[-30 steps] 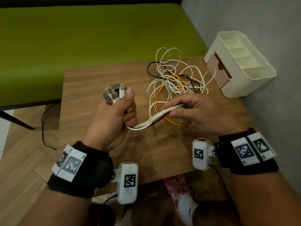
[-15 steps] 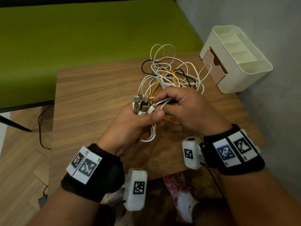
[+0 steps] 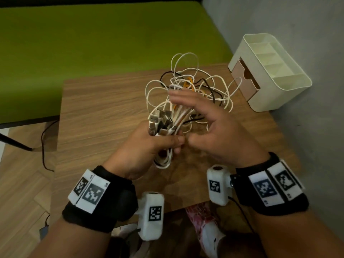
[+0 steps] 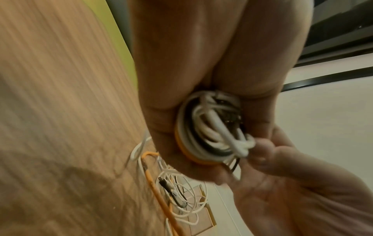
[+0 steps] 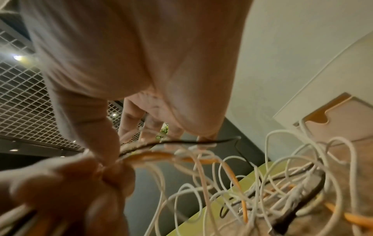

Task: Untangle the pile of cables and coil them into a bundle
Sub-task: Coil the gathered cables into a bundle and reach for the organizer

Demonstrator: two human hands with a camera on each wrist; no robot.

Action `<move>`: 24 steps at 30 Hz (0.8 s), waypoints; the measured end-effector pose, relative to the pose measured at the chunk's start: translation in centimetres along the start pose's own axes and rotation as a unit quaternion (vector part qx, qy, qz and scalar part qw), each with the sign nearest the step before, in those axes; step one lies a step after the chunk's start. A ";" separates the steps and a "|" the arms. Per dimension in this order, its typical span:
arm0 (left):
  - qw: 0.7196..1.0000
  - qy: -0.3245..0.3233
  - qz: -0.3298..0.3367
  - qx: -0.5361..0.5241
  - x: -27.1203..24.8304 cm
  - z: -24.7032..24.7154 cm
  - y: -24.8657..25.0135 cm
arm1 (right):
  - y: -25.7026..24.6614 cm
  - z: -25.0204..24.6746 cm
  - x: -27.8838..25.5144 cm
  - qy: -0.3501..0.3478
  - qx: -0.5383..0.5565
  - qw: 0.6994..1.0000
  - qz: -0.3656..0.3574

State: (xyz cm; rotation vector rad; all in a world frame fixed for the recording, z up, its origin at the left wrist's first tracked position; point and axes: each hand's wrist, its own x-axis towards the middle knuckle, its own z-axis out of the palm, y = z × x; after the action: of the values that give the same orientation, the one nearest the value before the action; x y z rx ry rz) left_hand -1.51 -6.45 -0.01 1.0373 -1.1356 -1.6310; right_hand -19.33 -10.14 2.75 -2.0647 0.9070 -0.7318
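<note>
My left hand [image 3: 154,144] grips a bunch of cables in its fist above the wooden table [image 3: 102,112]. Several USB plugs [image 3: 160,120] stick up from the fist, and a short white loop [image 3: 164,161] hangs below it. The left wrist view shows white, black and orange strands coiled [image 4: 207,131] inside the fist. My right hand [image 3: 212,127] hovers just right of the plugs, fingers spread and blurred and thumb near my left thumb, holding nothing. Strands run from the fist under its fingers [image 5: 129,121] to the tangled pile [image 3: 197,84] behind.
A cream desk organizer [image 3: 270,71] with a brown drawer stands at the table's right rear corner, against a grey wall. A green bench [image 3: 93,34] lies beyond the table. A black cord [image 3: 43,146] trails on the floor at left.
My right hand carried the pinched strands over to my left hand, then let go and opened. A loop now hangs below the left fist, which moved right toward the pile.
</note>
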 end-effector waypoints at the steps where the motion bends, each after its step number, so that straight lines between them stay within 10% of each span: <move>1: 1.000 -0.022 -0.013 -0.015 -0.2 0.0 0.0 | 0.0 0.4 0.1 -0.012 0.014 1.000 0.002; 12: 0.970 -0.149 -0.080 -0.174 -1.0 -1.7 0.8 | 2.0 0.7 0.6 0.093 -0.235 0.967 0.025; 18: 0.980 -0.060 -0.039 -0.186 -0.6 -1.9 1.0 | 2.5 0.3 0.8 0.115 -0.372 0.912 0.130; 24: 0.982 0.003 -0.071 -0.173 -0.4 -1.9 1.2 | 0.6 -1.0 0.3 0.001 -0.237 0.962 0.137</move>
State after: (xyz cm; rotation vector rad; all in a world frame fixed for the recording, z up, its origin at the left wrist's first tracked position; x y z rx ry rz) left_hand 0.63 -6.75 0.77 0.9088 -0.7496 -1.8561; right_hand -20.16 -11.05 2.87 -2.2715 1.4458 -0.3894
